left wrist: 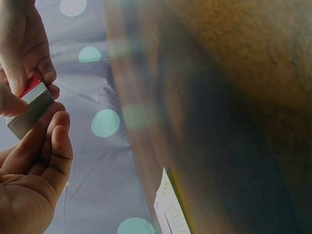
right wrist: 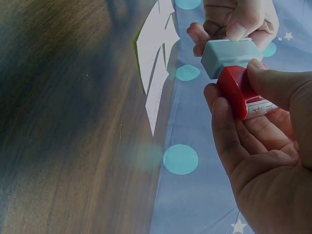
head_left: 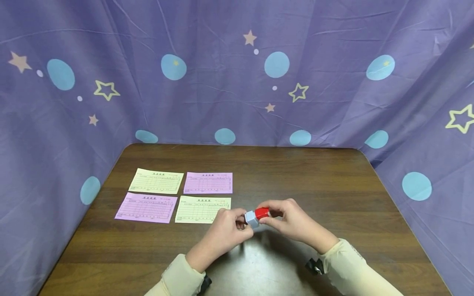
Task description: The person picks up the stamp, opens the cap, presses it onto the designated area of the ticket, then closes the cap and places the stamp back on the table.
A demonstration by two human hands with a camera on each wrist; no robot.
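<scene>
Both hands meet over the middle of the table around a small stamp with a red body (head_left: 261, 213) and a pale grey-blue cap (head_left: 252, 219). My left hand (head_left: 226, 231) pinches the cap between thumb and fingers. From the other side, my right hand (head_left: 296, 222) grips the red body. The right wrist view shows cap (right wrist: 229, 54) and red body (right wrist: 233, 90) end to end, with a white label on the body. Whether the cap is fully seated cannot be told. In the left wrist view, fingers hide much of the red body (left wrist: 32, 84).
Four-sided paper slips lie in two rows at the left: a yellow slip (head_left: 157, 181) and a purple slip (head_left: 208, 183) behind, a purple slip (head_left: 147, 207) and a yellow slip (head_left: 196, 209) in front. Purple curtains (head_left: 229, 111) border the brown wooden table (head_left: 314, 172).
</scene>
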